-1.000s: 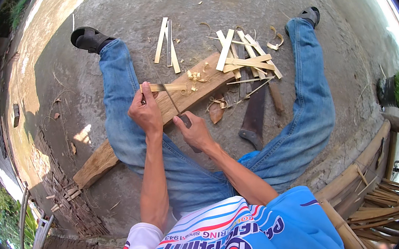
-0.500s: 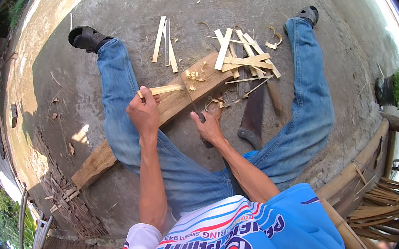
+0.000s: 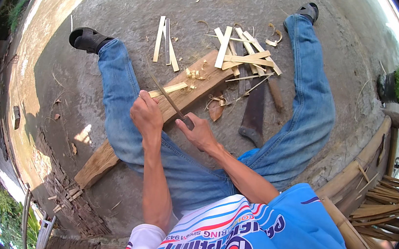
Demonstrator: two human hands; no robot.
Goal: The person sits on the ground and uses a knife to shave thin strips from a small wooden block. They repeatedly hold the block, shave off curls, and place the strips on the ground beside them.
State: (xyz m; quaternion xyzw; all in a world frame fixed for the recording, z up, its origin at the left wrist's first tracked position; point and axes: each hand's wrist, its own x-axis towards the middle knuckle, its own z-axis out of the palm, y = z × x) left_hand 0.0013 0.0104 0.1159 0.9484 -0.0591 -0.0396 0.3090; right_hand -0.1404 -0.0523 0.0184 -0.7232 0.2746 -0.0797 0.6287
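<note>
My left hand (image 3: pixel 146 113) is closed on the near end of a pale, flat wood strip (image 3: pixel 178 88), whose far end rests on a thick wooden plank (image 3: pixel 194 96). A long, narrow knife (image 3: pixel 167 95) slants across the strip, with its dark handle inside my closed right hand (image 3: pixel 198 133). The blade passes close to my left fingers; whether it touches the strip is unclear. Curled shavings (image 3: pixel 195 74) lie on the plank just beyond the strip. The plank runs diagonally, partly hidden beneath my left leg.
Several pale strips (image 3: pixel 248 60) are heaped at the plank's far right end. More strips (image 3: pixel 159 39) lie farther left. A dark broad blade (image 3: pixel 254 112) and a wooden handle (image 3: pixel 275 95) lie by my right leg. Bamboo poles (image 3: pixel 359 165) edge the right side.
The knife and my right hand have moved left and nearer my left hand. The blade now crosses closer to the held end. A brown leaf beyond my right hand is now uncovered.
</note>
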